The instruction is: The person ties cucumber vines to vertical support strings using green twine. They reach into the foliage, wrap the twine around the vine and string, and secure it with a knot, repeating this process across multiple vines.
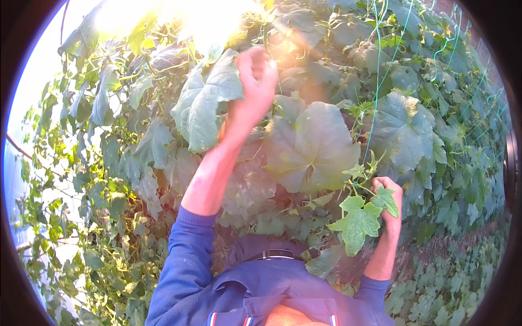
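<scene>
My left hand (257,71) is raised among the climbing vine's leaves, its fingers curled near a stem; glare hides whether they grip anything. A large drooping leaf (208,100) hangs beside that hand and wrist. Lower right, my right hand (387,193) has its fingers curled around a thin green vine shoot (359,185) with small lobed leaves. One bright green leaf (357,224) hangs from the shoot just left of this hand. Between the two hands spreads a broad round leaf (312,148). A green twine (377,89) runs down to the shoot's tip.
Dense vine foliage (456,142) surrounds both arms. More green netting strands (483,81) cross the leaves at upper right. Strong sun glare (183,20) washes out the top. Low leafy plants (440,285) cover the lower right, and a thin dark rod (20,146) crosses the left edge.
</scene>
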`<state>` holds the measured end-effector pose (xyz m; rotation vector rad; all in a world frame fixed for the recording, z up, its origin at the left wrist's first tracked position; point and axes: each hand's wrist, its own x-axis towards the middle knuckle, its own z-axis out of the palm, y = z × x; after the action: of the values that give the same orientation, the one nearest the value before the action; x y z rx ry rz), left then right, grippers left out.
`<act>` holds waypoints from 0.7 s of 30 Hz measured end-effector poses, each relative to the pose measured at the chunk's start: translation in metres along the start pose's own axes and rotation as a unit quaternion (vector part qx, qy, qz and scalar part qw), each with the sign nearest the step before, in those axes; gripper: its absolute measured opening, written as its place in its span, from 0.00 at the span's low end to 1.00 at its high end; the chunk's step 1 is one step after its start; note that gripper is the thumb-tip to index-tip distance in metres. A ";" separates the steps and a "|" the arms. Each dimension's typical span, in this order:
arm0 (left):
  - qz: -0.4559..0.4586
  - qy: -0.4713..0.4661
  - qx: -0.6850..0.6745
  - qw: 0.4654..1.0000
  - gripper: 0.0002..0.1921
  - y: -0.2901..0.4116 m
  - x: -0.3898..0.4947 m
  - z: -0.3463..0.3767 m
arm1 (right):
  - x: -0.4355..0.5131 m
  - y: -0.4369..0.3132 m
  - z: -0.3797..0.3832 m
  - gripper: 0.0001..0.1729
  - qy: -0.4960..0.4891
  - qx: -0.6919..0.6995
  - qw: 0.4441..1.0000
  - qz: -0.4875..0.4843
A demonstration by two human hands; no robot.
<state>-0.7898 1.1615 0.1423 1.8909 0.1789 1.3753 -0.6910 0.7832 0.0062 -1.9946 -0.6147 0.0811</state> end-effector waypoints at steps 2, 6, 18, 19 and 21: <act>-0.007 0.026 -0.025 0.999 0.18 -0.020 0.029 -0.001 | -0.011 -0.023 -0.019 0.09 0.014 -0.085 0.995 -0.050; -0.034 0.024 -0.001 0.999 0.18 -0.046 0.053 -0.011 | -0.038 -0.094 -0.040 0.08 0.127 -0.032 0.989 0.065; 0.044 -0.100 -0.037 0.993 0.28 -0.090 0.115 0.010 | 0.037 -0.224 0.091 0.15 -0.031 -0.162 0.951 -0.262; 0.076 -0.121 -0.034 0.989 0.28 -0.093 0.118 0.012 | 0.056 -0.224 0.107 0.17 -0.023 -0.165 0.966 -0.199; 0.169 -0.093 0.013 0.981 0.22 -0.095 0.126 0.014 | 0.094 -0.226 0.139 0.21 0.006 -0.141 0.978 -0.152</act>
<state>-0.6969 1.2862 0.1727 2.1288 -0.2292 1.4067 -0.7401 1.0214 0.1478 -2.1432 -0.9599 -0.2159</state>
